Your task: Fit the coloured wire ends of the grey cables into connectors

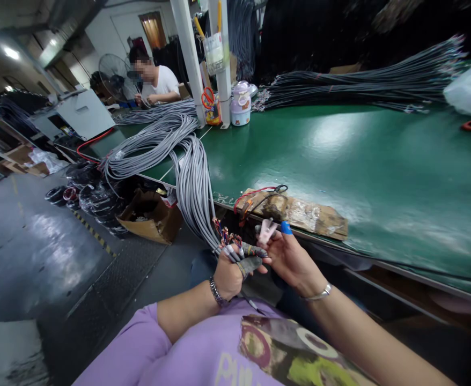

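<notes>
My left hand (231, 271), two of its fingers in grey wraps, is closed around the ends of a bundle of grey cables (197, 187). Thin coloured wires (227, 236), mostly red and dark blue, fan out above that fist. Close beside it, my right hand (292, 260) has its fingers curled, one tip covered in blue. At those fingers is a small pale pink piece (266, 231) with a forked outline, its kind unclear. The cable bundle hangs down from the table edge to my left hand.
A worn wooden board (316, 217) with a red and a black lead lies along the green table's (364, 161) front edge. More grey cable coils (151, 145) lie at left, dark cables (360, 86) at the back. An open carton (151, 217) stands below. A person (159, 83) sits beyond the post.
</notes>
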The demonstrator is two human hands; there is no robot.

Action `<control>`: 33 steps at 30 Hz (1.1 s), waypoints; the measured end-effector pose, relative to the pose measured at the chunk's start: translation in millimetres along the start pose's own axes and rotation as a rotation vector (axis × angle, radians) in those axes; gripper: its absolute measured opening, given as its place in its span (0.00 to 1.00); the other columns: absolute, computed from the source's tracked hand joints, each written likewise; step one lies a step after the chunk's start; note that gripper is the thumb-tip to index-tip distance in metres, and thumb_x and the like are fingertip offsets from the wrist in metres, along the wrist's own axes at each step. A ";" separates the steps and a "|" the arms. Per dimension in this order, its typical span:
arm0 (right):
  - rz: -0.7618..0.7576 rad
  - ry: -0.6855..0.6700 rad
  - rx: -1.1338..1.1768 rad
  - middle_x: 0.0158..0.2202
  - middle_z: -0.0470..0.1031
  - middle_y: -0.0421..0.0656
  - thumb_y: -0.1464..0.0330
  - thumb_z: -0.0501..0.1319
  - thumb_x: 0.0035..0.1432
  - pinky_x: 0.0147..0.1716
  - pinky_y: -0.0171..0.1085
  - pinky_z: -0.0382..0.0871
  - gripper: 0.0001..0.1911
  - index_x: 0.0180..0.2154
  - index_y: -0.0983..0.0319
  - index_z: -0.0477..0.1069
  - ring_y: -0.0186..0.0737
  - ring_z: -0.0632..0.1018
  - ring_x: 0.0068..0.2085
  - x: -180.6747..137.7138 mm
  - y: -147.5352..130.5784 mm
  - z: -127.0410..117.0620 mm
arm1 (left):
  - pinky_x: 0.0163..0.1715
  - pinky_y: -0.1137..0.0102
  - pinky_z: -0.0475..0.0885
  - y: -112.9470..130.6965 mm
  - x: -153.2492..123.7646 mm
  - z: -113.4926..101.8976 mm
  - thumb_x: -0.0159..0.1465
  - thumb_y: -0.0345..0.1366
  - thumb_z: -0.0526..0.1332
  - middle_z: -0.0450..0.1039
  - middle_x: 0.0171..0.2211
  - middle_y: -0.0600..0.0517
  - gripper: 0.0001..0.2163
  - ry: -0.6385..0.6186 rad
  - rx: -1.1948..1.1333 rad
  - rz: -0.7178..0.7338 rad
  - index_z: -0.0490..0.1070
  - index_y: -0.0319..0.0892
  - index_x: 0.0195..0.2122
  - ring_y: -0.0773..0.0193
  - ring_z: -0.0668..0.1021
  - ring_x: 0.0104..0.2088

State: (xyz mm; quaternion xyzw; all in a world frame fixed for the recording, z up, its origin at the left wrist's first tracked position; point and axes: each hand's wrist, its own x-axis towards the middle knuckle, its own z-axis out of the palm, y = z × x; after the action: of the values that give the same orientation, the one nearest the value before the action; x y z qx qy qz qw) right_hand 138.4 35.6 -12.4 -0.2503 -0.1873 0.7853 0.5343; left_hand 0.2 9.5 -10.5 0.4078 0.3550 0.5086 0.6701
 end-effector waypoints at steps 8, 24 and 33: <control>-0.099 0.257 -0.370 0.29 0.76 0.43 0.51 0.69 0.45 0.29 0.35 0.70 0.20 0.30 0.61 0.75 0.35 0.73 0.27 -16.8 -8.7 -37.4 | 0.30 0.72 0.69 -3.2 -0.7 -11.6 0.54 0.45 0.68 0.79 0.34 0.43 0.17 -0.088 0.116 -0.142 0.78 0.36 0.37 0.61 0.79 0.33; -0.340 0.095 -1.101 0.26 0.74 0.42 0.58 0.65 0.50 0.28 0.37 0.67 0.12 0.28 0.60 0.72 0.40 0.72 0.28 -41.1 -0.5 5.4 | 0.37 0.69 0.71 -3.8 -10.5 -17.4 0.45 0.41 0.73 0.75 0.29 0.51 0.19 -0.212 0.181 -0.182 0.75 0.36 0.35 0.65 0.75 0.30; -0.115 -0.102 -0.974 0.25 0.75 0.42 0.58 0.65 0.50 0.29 0.36 0.65 0.14 0.26 0.62 0.75 0.38 0.71 0.27 -46.5 5.9 7.6 | 0.22 0.74 0.67 13.5 -10.7 -15.0 0.50 0.51 0.68 0.74 0.24 0.50 0.26 -0.177 0.244 -0.217 0.73 0.35 0.43 0.66 0.75 0.22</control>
State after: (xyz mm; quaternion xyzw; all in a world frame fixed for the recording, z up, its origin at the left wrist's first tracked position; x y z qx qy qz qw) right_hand 143.6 -10.2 -0.6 -0.4216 -0.5720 0.5869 0.3880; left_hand -20.9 3.9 -3.9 0.4884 0.3955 0.3485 0.6954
